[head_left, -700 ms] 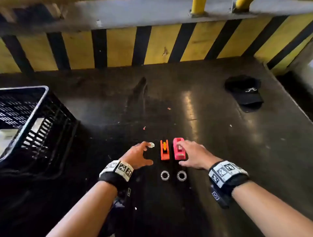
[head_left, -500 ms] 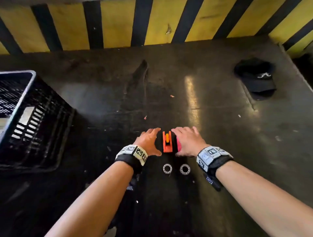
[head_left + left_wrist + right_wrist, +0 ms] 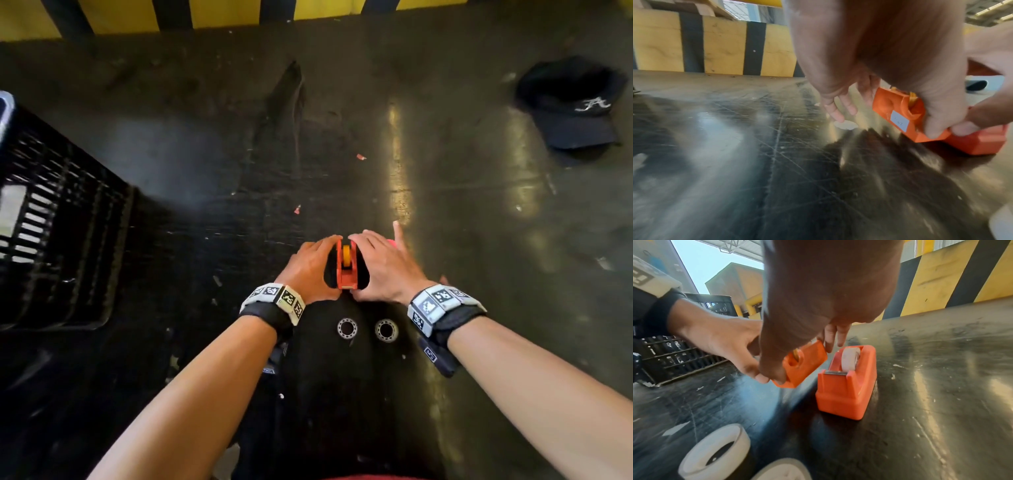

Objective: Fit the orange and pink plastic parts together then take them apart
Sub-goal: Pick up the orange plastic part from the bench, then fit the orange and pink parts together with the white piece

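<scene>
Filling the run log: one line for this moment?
both hands grip orange part | tilted | pink part apart, on table

1. The left hand fills the upper middle, its palm close to the lens and blurred.
2. Its thumb presses on the near end of the orange part; the fingers reach down on the part's left side, towards the floor.
3. The orange part bears a small pale label on its side.
4. The right hand comes in from the right edge, a fingertip meeting the left thumb at the part's near end.
5. A second block, reddish-orange here, stands on the floor just right of it.
6. A small pale disc lies on the scratched dark floor under the fingertips.
7. A yellow-and-black striped barrier stands far left.
</scene>
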`<state>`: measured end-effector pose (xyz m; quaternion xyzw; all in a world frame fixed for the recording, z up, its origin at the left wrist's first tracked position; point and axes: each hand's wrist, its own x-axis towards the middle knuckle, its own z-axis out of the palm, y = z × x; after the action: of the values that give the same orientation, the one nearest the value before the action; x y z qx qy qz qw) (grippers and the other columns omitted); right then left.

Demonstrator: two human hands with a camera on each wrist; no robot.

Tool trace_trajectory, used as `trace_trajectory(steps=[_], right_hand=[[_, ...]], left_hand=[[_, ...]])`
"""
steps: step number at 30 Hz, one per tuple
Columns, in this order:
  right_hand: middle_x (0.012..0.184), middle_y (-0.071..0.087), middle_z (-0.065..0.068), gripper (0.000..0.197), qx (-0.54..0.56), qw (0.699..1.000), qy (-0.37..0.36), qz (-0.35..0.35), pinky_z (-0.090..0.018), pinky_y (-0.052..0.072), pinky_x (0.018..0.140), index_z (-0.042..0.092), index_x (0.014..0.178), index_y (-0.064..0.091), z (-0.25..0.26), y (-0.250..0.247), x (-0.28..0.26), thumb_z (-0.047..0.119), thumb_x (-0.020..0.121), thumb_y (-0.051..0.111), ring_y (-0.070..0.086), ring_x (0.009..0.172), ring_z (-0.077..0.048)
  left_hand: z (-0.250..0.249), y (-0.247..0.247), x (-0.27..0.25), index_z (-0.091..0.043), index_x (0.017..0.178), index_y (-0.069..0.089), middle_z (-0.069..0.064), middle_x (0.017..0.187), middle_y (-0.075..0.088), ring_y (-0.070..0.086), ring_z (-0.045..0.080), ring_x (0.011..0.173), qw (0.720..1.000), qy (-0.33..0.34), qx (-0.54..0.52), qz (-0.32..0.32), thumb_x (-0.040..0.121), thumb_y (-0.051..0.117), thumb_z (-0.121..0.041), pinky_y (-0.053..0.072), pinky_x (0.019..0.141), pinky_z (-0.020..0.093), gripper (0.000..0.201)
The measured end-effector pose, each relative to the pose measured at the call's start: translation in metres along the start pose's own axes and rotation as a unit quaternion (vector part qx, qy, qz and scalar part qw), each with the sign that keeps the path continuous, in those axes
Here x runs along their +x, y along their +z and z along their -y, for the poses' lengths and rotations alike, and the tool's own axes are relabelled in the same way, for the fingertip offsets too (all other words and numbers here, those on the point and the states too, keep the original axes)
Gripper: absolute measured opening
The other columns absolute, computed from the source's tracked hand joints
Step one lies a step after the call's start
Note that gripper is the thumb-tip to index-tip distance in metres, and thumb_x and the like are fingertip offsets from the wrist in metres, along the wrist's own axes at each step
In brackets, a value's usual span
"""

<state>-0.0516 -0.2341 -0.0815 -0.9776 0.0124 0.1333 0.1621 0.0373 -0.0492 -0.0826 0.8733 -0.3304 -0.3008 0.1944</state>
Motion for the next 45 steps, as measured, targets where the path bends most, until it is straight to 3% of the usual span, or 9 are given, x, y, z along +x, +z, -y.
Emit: trace_trajectory(steps=[4, 9, 14, 22, 28, 31, 35, 40, 45], right_hand=[[0.152, 0.05, -0.005, 0.11, 0.069, 0.997, -0.029, -0.032, -0.06, 0.002, 0.125, 0.015, 0.154, 0.032, 0.004, -0.008, -0.005, 0.055, 0.063, 0.08, 0.039, 0.148, -0.024], [0.154, 0.046, -0.004, 0.111, 0.121, 0.992, 0.01, -0.02, -0.051, 0.013, 0.127, 0.017, 0.155, 0.031, 0.003, -0.021, -0.011, 0.05, 0.062, 0.083, 0.043, 0.143, -0.024], [0.158, 0.039, 0.0, 0.114, 0.165, 0.986, 0.026, 0.0, -0.041, 0.043, 0.111, 0.023, 0.158, 0.025, 0.001, -0.025, -0.024, 0.045, 0.064, 0.086, 0.045, 0.139, -0.025], [0.158, 0.041, -0.001, 0.11, 0.191, 0.981, 0.02, -0.018, -0.027, 0.03, 0.105, 0.021, 0.158, 0.025, 0.016, -0.016, -0.034, 0.034, 0.069, 0.088, 0.033, 0.141, -0.02], [0.156, 0.043, -0.002, 0.109, 0.201, 0.979, 0.002, -0.029, -0.035, 0.038, 0.111, 0.024, 0.157, 0.026, 0.024, -0.019, -0.041, 0.037, 0.068, 0.089, 0.04, 0.142, -0.022], [0.155, 0.045, -0.003, 0.11, 0.212, 0.977, -0.001, -0.034, -0.042, 0.042, 0.113, 0.024, 0.156, 0.026, 0.028, -0.018, -0.044, 0.04, 0.068, 0.089, 0.042, 0.142, -0.023], [0.154, 0.045, -0.006, 0.109, 0.206, 0.977, 0.032, -0.035, -0.03, 0.036, 0.106, 0.021, 0.157, 0.027, 0.019, -0.018, -0.053, 0.037, 0.068, 0.088, 0.045, 0.14, -0.025], [0.157, 0.042, -0.005, 0.109, 0.207, 0.976, 0.056, -0.026, -0.036, 0.043, 0.109, 0.023, 0.158, 0.024, 0.009, -0.016, -0.066, 0.038, 0.066, 0.082, 0.048, 0.138, -0.027], [0.163, 0.036, -0.004, 0.109, 0.204, 0.977, 0.055, -0.012, -0.041, 0.042, 0.113, 0.025, 0.159, 0.022, 0.01, -0.009, -0.075, 0.039, 0.069, 0.082, 0.041, 0.146, -0.027]], left_hand=[[0.002, -0.01, -0.009, -0.031, 0.151, 0.026, 0.005, 0.142, 0.056, 0.048, 0.026, 0.134, 1.0, 0.011, -0.02, -0.018, 0.062, 0.088, -0.039, 0.045, 0.111, 0.048, 0.109], [0.017, -0.026, -0.027, -0.025, 0.154, 0.029, 0.005, 0.15, 0.049, 0.045, 0.028, 0.138, 0.999, -0.028, 0.013, -0.041, 0.063, 0.086, -0.044, 0.043, 0.113, 0.051, 0.109], [0.046, -0.028, -0.052, -0.027, 0.155, 0.028, 0.008, 0.154, 0.035, 0.036, 0.035, 0.14, 0.982, -0.119, 0.146, -0.004, 0.072, 0.079, -0.059, 0.038, 0.112, 0.057, 0.102], [0.04, -0.019, -0.058, -0.027, 0.163, 0.011, 0.008, 0.168, 0.015, 0.014, 0.036, 0.156, 0.981, -0.145, 0.124, 0.013, 0.073, 0.085, -0.051, 0.029, 0.119, 0.061, 0.119], [-0.021, -0.038, -0.044, -0.021, 0.144, 0.054, 0.002, 0.135, 0.068, 0.065, 0.016, 0.125, 0.992, 0.006, -0.115, -0.049, 0.094, 0.071, -0.038, 0.051, 0.109, 0.037, 0.055], [-0.037, -0.041, -0.041, -0.016, 0.135, 0.062, 0.002, 0.122, 0.074, 0.071, 0.013, 0.112, 0.986, 0.005, -0.163, -0.037, 0.097, 0.069, -0.029, 0.056, 0.102, 0.032, 0.041], [-0.028, -0.035, -0.052, -0.019, 0.126, 0.067, 0.0, 0.112, 0.076, 0.074, 0.009, 0.1, 0.974, -0.026, -0.211, -0.08, 0.096, 0.07, -0.029, 0.058, 0.095, 0.027, 0.032], [0.006, 0.0, -0.082, -0.027, 0.121, 0.07, 0.001, 0.117, 0.068, 0.069, 0.02, 0.107, 0.995, -0.091, -0.019, -0.022, 0.084, 0.081, -0.03, 0.054, 0.098, 0.032, 0.039], [0.02, 0.035, -0.106, -0.029, 0.138, 0.054, 0.001, 0.13, 0.057, 0.063, 0.026, 0.119, 0.984, -0.139, 0.109, 0.026, 0.088, 0.075, -0.038, 0.054, 0.097, 0.041, 0.055]])
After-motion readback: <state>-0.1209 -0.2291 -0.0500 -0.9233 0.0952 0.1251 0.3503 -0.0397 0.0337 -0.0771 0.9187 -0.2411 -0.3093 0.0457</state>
